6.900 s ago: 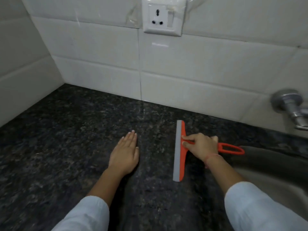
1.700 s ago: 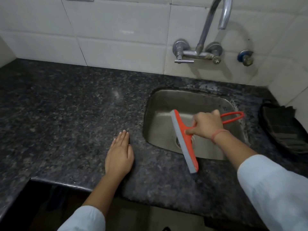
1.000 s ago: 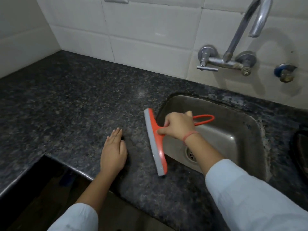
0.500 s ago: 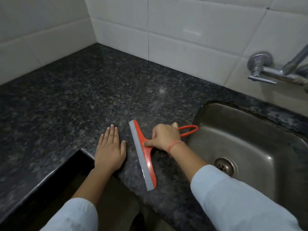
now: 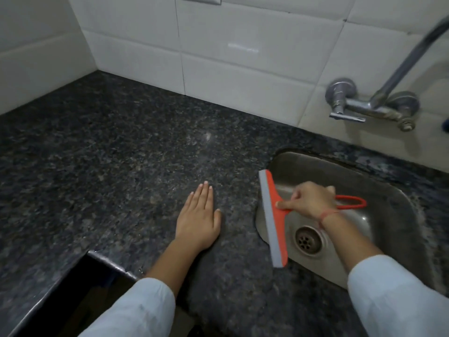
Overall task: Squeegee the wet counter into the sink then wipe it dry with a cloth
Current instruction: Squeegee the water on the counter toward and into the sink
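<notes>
My right hand (image 5: pixel 309 201) grips the handle of an orange squeegee (image 5: pixel 275 222) with a grey rubber blade. The blade lies along the left rim of the steel sink (image 5: pixel 379 188), mostly over the basin, its near end over the counter's edge strip. The squeegee's loop handle points right, above the basin. My left hand (image 5: pixel 198 218) rests flat, fingers together, on the dark speckled granite counter (image 5: pixel 109 161), left of the sink. No cloth is in view.
A chrome wall tap (image 5: pixel 369 103) with a long spout hangs over the sink's far side. White tiled walls (image 5: pixel 218 57) close the counter at the back and left. The counter's front edge steps inward at a dark notch (image 5: pixel 80 288) at lower left. The drain (image 5: pixel 308 239) sits in the basin.
My right hand has drawn the squeegee rightward from the counter, beside my left hand, to the sink's left rim. My left hand has stayed flat on the counter.
</notes>
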